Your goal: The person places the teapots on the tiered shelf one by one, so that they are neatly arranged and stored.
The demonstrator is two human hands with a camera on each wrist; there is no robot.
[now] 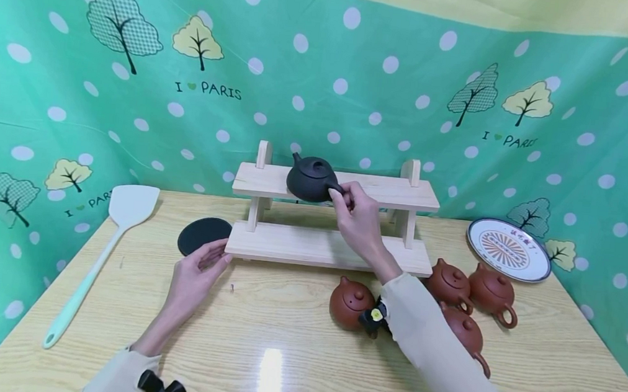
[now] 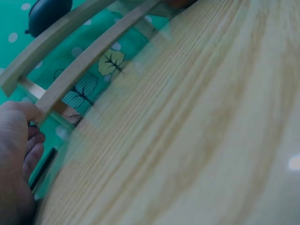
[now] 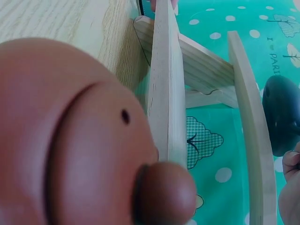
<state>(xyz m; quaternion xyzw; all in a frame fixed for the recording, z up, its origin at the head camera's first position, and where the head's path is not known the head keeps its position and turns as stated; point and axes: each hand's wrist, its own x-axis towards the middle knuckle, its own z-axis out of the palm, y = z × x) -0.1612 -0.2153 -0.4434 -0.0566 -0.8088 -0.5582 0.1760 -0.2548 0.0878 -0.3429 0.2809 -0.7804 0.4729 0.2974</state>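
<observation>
My right hand [image 1: 359,215] pinches the handle of a black teapot [image 1: 311,180], whose spout points to the left. The teapot is at the upper board of a two-tier wooden shelf [image 1: 309,255]; whether its base touches the board I cannot tell. At the left end of the lower board, my left hand [image 1: 194,279] holds the corner. In the left wrist view the thumb of that hand [image 2: 16,140] lies against the board's end and the other fingers curl below. A brown teapot [image 1: 350,304] stands under my right forearm and looms large in the right wrist view.
More brown teapots [image 1: 491,289] cluster right of the shelf, partly behind my sleeve. A patterned plate [image 1: 508,250] lies at the back right. Left of the shelf is a black round disc [image 1: 204,235]. A white spatula with a pale green handle [image 1: 91,270] lies at the far left.
</observation>
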